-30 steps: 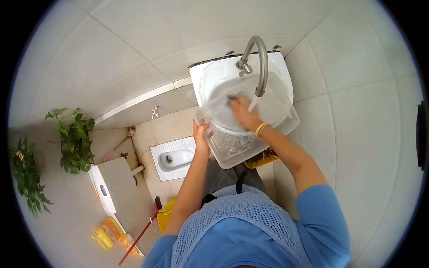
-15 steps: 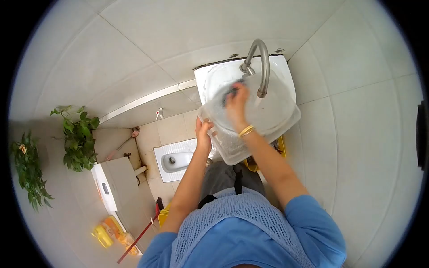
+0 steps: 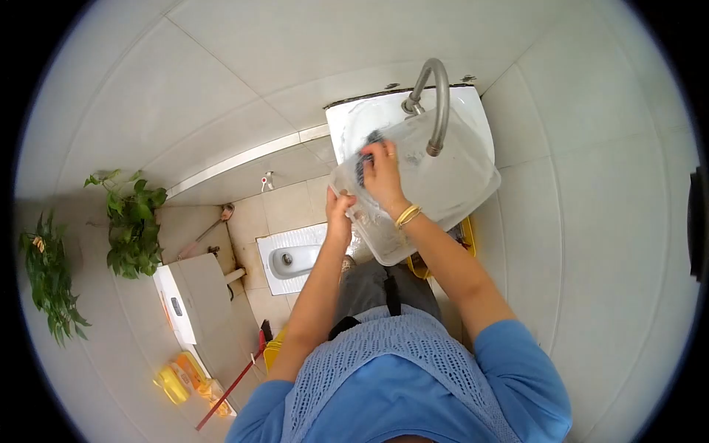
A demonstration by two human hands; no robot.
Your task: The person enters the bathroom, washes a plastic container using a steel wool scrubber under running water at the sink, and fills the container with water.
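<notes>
While our L hand (image 3: pixel 339 212) pinches the tub (image 3: pixel 447 177) at its L edge, thumb up on the rim, our R hand (image 3: pixel 382 179) reaches over it w/ fingers bunched round a dark wad (image 3: pixel 362 170); cloth or scrubber, can't tell which. Some L fingers are hidden, so we can't say exactly how they curl. Wad's at the tub's L side, nr our L hand. Tub's see-through-ish plastic, tilted, held over the sink (image 3: pixel 348 124) & sticking out past its front twd us. Tap (image 3: pixel 442 100) arches above, spout end over the tub. Yellow bands (image 3: pixel 407 215) on our R wrist. Under the tub, partly hidden: yellow bin (image 3: pixel 470 235) w/ stuff in it, too small to ID. Squat toilet (image 3: pixel 293 261) in the floor to our L, small valve (image 3: pixel 267 181) nr it. Farther L, broom (image 3: pixel 235 387) w/ red handle, tilted, plus 2 plants: one (image 3: pixel 134 232) nearer us, other (image 3: pixel 55 284) farther out.
</notes>
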